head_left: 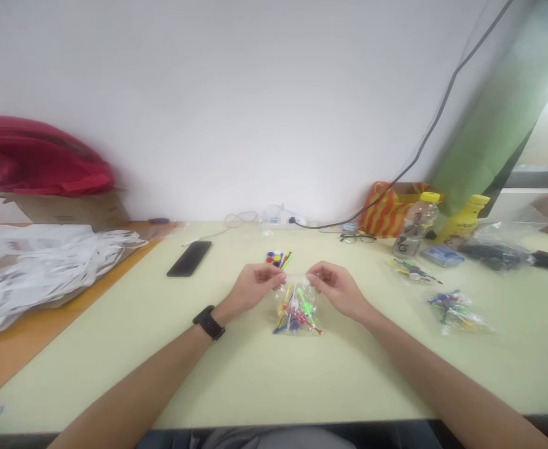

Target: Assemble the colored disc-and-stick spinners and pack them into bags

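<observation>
A clear plastic bag (297, 312) with small colourful plastic pieces inside, red, green, yellow, white and blue, hangs or rests at the table's middle. My left hand (255, 288) pinches its upper left corner, and a black watch (209, 322) is on that wrist. At the upper right corner my right hand (337, 290) pinches the bag in the same way. Just behind the left fingertips lie loose colourful plastic pieces (276, 257), partly hidden by the hand.
More filled clear bags (459, 312) lie on the right of the table (236, 386). Behind them stand a clear bottle (417, 224), a yellow bottle (464, 221) and a striped bag (379, 209). Glasses (358, 238) lie at the back, a phone (190, 259) at left, white bags (44, 268) farther left.
</observation>
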`<state>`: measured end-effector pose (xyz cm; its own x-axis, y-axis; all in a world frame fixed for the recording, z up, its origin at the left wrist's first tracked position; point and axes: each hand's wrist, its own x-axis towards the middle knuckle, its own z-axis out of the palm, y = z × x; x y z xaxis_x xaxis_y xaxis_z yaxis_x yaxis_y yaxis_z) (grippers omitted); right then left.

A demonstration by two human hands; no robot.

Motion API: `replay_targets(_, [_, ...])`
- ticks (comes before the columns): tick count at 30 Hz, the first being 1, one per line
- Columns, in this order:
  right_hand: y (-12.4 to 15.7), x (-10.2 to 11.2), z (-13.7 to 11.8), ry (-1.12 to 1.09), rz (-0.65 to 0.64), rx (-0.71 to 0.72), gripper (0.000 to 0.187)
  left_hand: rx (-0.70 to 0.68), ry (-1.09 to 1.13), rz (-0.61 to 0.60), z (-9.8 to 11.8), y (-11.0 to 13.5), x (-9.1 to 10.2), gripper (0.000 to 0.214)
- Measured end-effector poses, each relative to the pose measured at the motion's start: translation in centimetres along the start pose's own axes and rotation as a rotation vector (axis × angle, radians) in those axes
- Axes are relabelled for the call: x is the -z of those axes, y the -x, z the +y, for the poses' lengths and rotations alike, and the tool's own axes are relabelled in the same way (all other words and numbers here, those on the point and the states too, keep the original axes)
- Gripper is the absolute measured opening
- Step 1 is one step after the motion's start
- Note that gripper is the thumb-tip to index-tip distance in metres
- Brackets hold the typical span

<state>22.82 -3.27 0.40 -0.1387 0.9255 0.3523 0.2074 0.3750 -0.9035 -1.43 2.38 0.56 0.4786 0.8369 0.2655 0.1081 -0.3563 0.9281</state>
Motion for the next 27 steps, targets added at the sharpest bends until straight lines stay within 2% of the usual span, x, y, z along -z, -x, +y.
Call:
replay_targets(5, [0.0, 0.1, 0.1, -0.069, 0.017, -0.03, 0.033, 0.024, 0.069, -0.001, -0.1, 0.1, -0.1, 0.027])
replay_targets(10, [-0.1, 0.4, 0.3, -0.149, 0.072, -0.046, 0.024, 0.003, 0.107, 0.048, -0.2, 0.0, -0.1, 0.017])
replay_targets(14, [0.0, 0.6, 0.2, -0.167, 0.022, 0.016, 0.02, 0.021, 0.161, 0.044, -0.3, 0.1, 0.0, 0.014])
replay_targets(18, [0.1, 0.5, 0.0, -0.153, -0.003, 0.043, 0.017, 0.039, 0.17, 0.034, -0.2, 0.3, -0.2, 0.019])
replay_targets(22, [0.1, 0.2, 0.1, -0.124, -0.012, -0.026, 0.024, 0.024, 0.168, 0.054, 0.4, 0.5, -0.8, 0.028])
replay_targets(27, [0.2, -0.1, -0.5, -0.016, -0.143, -0.061, 0.03, -0.022, 0.106, -0.027, 1.2, 0.8, -1.4, 0.034])
